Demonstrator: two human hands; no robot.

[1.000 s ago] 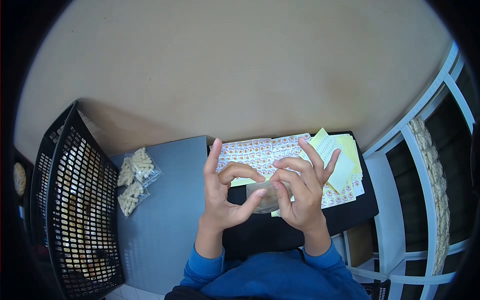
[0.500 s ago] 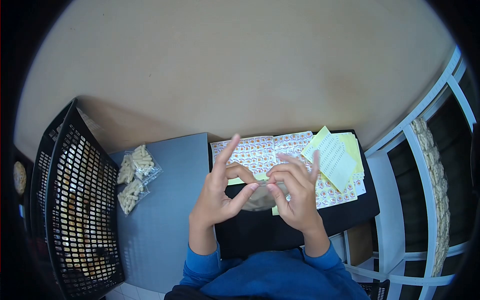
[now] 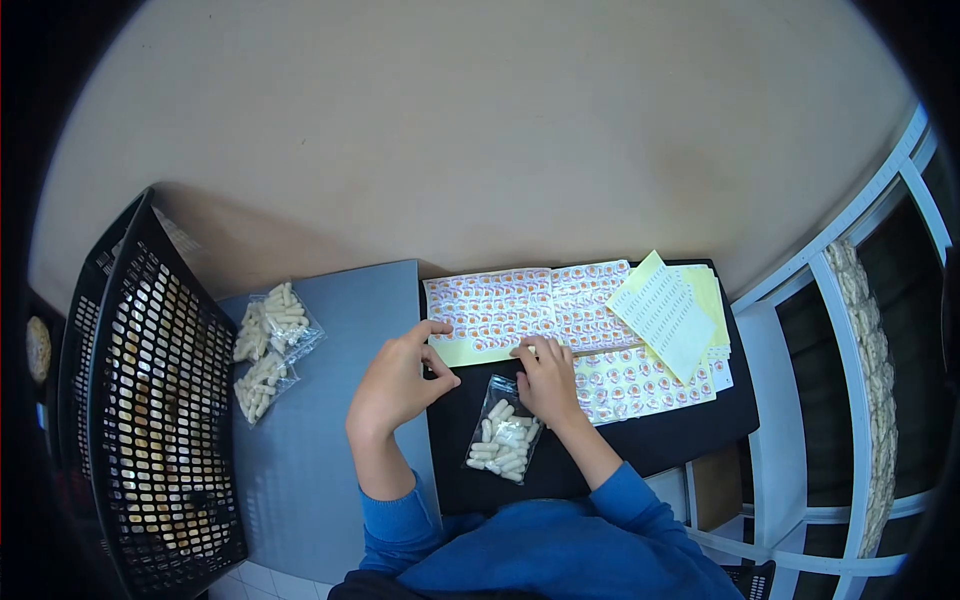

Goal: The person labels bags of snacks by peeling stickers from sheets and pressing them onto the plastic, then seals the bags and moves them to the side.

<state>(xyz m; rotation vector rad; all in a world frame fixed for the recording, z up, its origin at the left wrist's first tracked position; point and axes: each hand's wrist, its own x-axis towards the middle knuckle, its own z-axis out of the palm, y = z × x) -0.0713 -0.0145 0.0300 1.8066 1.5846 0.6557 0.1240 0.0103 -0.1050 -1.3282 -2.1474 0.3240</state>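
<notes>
A clear zip bag of white capsules (image 3: 505,440) lies on the black surface, between and below my hands. My left hand (image 3: 395,385) is open, its index finger at the left end of a sticker sheet (image 3: 470,352) and its thumb held apart below. The sheet carries rows of small round orange-and-white stickers above a bare yellow strip. My right hand (image 3: 550,380) has its fingers curled at the lower right edge of this sheet, just above the bag. What lies under those fingertips is partly hidden.
More sticker sheets (image 3: 640,385) and yellow sheets with printed lines (image 3: 665,315) lie to the right. Two bags of capsules (image 3: 280,318) rest on the grey table (image 3: 330,480). A black plastic basket (image 3: 165,400) stands at the left, a white-framed rack (image 3: 785,400) at the right.
Both hands were raised together, pinching the top of the clear bag. Now the bag lies on the black surface, and my hands have moved apart to the sticker sheet.
</notes>
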